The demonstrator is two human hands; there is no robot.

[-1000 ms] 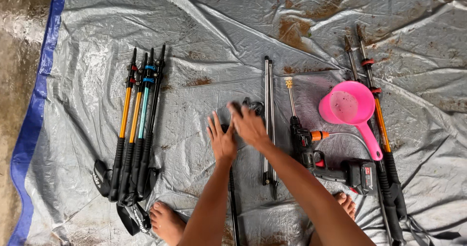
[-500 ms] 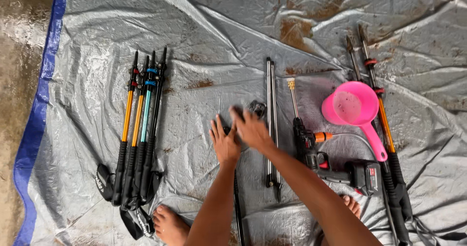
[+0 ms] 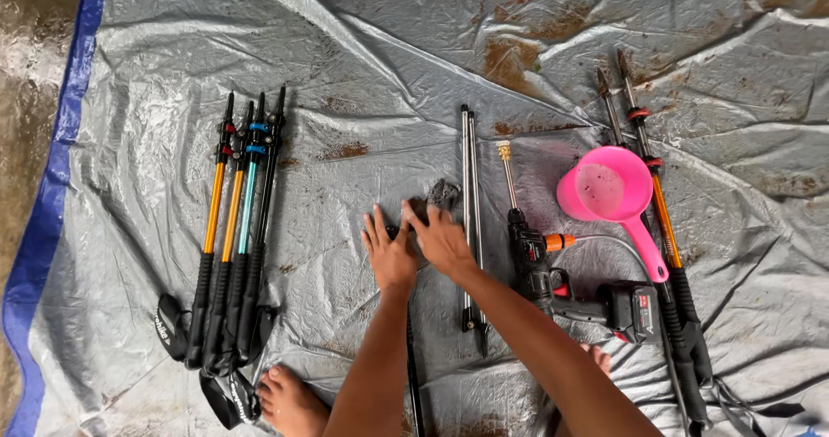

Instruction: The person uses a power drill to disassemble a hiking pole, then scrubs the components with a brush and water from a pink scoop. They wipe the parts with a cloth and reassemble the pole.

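My left hand point(image 3: 390, 251) lies flat with spread fingers on a thin black pole point(image 3: 413, 376) that runs down between my forearms. My right hand point(image 3: 440, 240) rests beside it, touching it, with its fingers over the near edge of a dark grey pad point(image 3: 443, 193) pressed on the pole's upper end. Just right of my right hand lie two thin silver-grey rods point(image 3: 468, 169) side by side. The part of the pole under my hands is hidden.
All of this lies on a wrinkled grey tarp point(image 3: 363, 74) with a blue edge point(image 3: 52, 195). A bundle of trekking poles point(image 3: 235, 230) lies at left. A black spray gun point(image 3: 540, 269), a pink scoop point(image 3: 609, 191) and more poles point(image 3: 661, 212) lie at right. My bare foot point(image 3: 289, 398) is below.
Both hands have slid a little toward me along the pole, staying together. The other tools have not moved on the tarp.
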